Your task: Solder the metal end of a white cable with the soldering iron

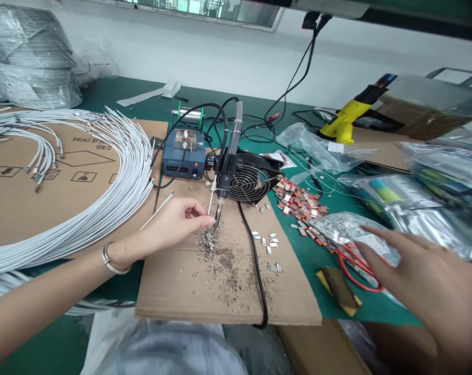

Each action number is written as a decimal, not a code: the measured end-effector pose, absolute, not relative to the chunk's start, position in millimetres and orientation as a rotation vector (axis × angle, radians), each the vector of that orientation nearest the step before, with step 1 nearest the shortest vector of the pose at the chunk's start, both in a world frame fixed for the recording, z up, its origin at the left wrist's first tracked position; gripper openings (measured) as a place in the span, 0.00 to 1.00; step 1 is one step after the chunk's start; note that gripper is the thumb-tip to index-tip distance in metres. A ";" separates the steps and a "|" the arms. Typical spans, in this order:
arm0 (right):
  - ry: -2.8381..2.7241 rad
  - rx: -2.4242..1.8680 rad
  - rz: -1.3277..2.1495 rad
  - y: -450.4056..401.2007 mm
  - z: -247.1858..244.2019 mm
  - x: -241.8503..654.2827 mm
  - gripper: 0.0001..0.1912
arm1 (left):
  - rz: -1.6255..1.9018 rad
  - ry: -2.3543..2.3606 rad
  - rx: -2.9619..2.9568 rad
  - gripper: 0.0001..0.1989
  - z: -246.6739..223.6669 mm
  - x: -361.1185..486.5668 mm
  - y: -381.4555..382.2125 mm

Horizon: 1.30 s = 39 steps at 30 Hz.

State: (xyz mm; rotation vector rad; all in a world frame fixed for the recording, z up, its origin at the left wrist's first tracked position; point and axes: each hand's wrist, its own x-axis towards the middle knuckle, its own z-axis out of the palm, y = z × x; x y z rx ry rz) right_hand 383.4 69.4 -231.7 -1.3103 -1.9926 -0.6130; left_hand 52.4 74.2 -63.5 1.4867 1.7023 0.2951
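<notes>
The left hand (177, 219)'s grip was pinched closed beside the upright iron (225, 179)'s tip, contents unclear; the right hand (427, 286) hung open near a parts-filled bag (333, 226) on the table (307, 258).

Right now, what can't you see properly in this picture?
In the head view:
- Left hand: its own grip hides whatever it may pinch.
- Right hand: blurred, and cut off by the right edge.
- Fan: partly hidden behind the iron.
- Blue box: lettering too small to read.
- Coils: cut off by the left edge.
</notes>
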 end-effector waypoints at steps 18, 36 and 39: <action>-1.975 -0.837 -0.343 112.3 -62.9 283.4 0.10 | 0.313 1.667 1.496 0.16 -58.7 52.8 75.2; -2.182 -0.655 -0.337 123.3 -60.7 272.9 0.14 | 0.307 1.690 1.472 0.14 -59.1 53.5 78.0; -2.172 -0.707 -0.342 110.5 -69.5 294.0 0.11 | 0.314 1.691 1.475 0.13 -58.0 54.5 77.1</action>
